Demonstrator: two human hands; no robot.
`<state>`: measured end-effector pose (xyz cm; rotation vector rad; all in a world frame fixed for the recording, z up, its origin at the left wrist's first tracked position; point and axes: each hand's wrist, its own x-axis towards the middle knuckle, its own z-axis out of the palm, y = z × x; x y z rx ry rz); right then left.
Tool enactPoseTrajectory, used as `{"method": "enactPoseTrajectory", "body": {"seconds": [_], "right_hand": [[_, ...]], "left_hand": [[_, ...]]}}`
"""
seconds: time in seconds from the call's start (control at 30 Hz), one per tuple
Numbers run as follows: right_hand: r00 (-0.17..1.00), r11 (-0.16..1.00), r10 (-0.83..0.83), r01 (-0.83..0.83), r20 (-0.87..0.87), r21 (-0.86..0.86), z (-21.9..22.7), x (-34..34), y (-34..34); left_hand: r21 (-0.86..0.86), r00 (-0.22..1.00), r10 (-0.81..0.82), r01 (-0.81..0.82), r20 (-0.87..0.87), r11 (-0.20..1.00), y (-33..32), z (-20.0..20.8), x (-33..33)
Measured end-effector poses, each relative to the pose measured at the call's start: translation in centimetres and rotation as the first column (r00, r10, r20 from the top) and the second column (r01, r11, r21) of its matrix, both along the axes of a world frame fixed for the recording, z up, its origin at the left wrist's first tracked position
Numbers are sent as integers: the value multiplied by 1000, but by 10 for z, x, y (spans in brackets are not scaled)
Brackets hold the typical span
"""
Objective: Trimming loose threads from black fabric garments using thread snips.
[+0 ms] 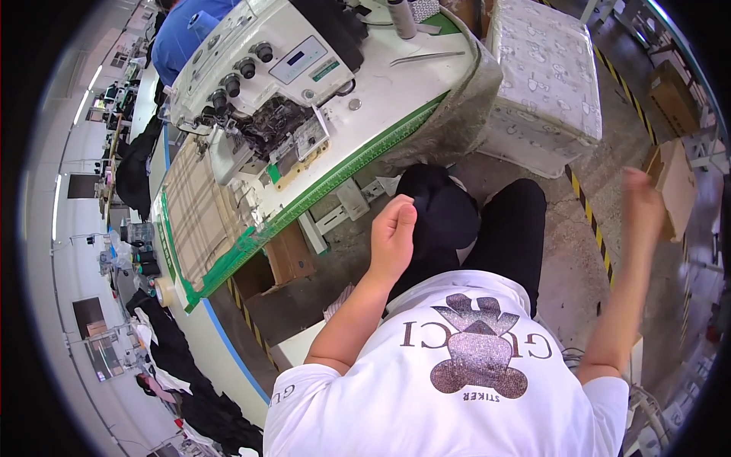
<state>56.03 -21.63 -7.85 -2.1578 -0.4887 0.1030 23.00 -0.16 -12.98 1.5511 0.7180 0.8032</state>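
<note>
My left hand point(394, 232) is closed, thumb pressed against the fingers, in front of the sewing machine table. Right beside it a bundled black cloth point(438, 206) lies over my left knee. The fingertips meet its edge, but what they hold is hidden. Out to the right, my right hand point(642, 198) is raised and smeared by motion, so its fingers cannot be made out. It is nearest to an open cardboard box point(676, 186). The white overlock sewing machine point(259, 68), with dark dials and a small screen, stands ahead on the left.
The white worktable point(381, 91) has a green measuring edge; tweezers point(428, 57) and a thread cone point(402, 19) lie toward its back. A plastic-wrapped bin point(542, 76) stands to its right. Black garments point(202, 381) are heaped at far left. Someone in blue point(183, 34) sits beyond the machine.
</note>
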Motion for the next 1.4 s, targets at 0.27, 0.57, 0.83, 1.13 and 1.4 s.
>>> {"method": "enactPoseTrajectory", "body": {"seconds": [0.27,0.57,0.83,1.13,1.4], "right_hand": [[505,681,731,-579,-459,448,-12,-175,122],[593,639,746,-508,-303,577,-1,-171,105],[614,604,780,-689,-120,400,4,-167,109],[632,583,769,-755,96,301,9,-162,100],[673,599,736,-696,69,396,5,-164,96]], "left_hand": [[247,989,41,-5,-143,969,-6,29,17],[-201,980,127,-157,-153,967,13,37,13],[-432,850,-526,463,-34,774,15,32,25],[-773,926,-96,360,366,523,-3,26,42],[-726,913,59,281,404,628,-14,22,38]]}}
